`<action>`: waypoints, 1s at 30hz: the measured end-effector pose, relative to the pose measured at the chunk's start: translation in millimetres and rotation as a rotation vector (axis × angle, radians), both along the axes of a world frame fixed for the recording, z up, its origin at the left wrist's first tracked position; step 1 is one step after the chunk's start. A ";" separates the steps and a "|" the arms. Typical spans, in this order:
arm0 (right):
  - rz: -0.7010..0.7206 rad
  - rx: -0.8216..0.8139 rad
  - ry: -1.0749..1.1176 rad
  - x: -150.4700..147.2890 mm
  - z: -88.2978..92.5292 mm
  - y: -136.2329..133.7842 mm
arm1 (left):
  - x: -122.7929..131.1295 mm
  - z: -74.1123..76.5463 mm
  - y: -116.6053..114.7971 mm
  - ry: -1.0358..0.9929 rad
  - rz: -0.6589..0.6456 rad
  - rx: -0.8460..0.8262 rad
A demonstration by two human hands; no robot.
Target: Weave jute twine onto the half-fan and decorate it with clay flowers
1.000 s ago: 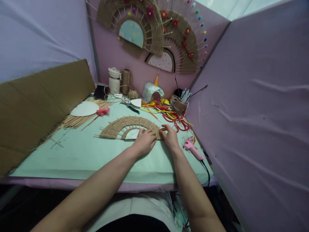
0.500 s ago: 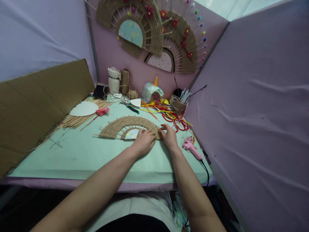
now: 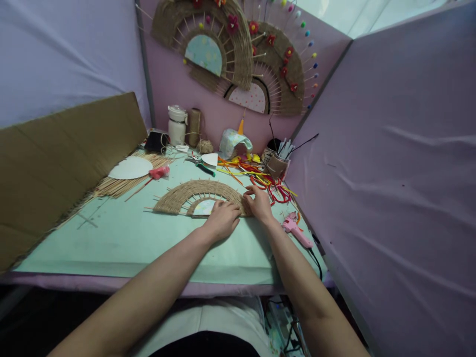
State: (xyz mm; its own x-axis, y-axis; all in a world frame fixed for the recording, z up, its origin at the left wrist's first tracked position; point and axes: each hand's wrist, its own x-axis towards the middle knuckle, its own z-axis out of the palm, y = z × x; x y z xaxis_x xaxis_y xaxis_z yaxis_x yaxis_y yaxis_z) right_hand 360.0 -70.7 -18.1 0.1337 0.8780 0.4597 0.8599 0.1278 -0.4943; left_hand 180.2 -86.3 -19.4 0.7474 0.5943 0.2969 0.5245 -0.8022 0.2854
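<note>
A half-round fan (image 3: pixel 182 193) wound with brown twine over thin sticks lies flat on the table, with a pale patterned half-disc (image 3: pixel 204 207) at its centre. Bare stick ends poke out at its left side and along the curved edge. My left hand (image 3: pixel 223 219) rests on the fan's lower right part, fingers bent over the twine and holding it down. Close by, my right hand (image 3: pixel 259 204) is at the fan's right end with thumb and fingers drawn together. What lies between those fingertips is too small to make out.
A pink glue gun (image 3: pixel 297 233) lies right of my hands. Behind are green-handled pliers (image 3: pixel 204 168), coloured pipe cleaners (image 3: pixel 260 173), a twine spool (image 3: pixel 194 128) and a white jar (image 3: pixel 177 126). Thin sticks (image 3: pixel 115 183) lie left beside a cardboard sheet (image 3: pixel 74 153). Finished fans hang behind.
My right hand has shifted slightly up and left at the fan's right end. My left hand stays in place on the fan. The view has tilted up a little.
</note>
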 end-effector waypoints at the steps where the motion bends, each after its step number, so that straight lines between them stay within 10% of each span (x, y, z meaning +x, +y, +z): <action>1: 0.006 -0.011 -0.014 -0.1 -1.8 1.4 | -0.2 -0.2 -0.1 0.002 0.001 0.004; 30: 0.026 -0.034 -0.206 -3.9 -12.3 0.8 | -0.7 -0.8 -1.7 0.011 0.011 0.011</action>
State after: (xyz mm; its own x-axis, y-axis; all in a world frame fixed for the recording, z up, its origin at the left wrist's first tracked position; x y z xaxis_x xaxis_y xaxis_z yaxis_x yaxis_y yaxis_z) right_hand 356.1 -69.9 -30.4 0.0172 0.8952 0.4453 0.9397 0.1376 -0.3130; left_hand 179.6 -88.0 -20.2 0.7443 0.5989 0.2955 0.5360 -0.7997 0.2706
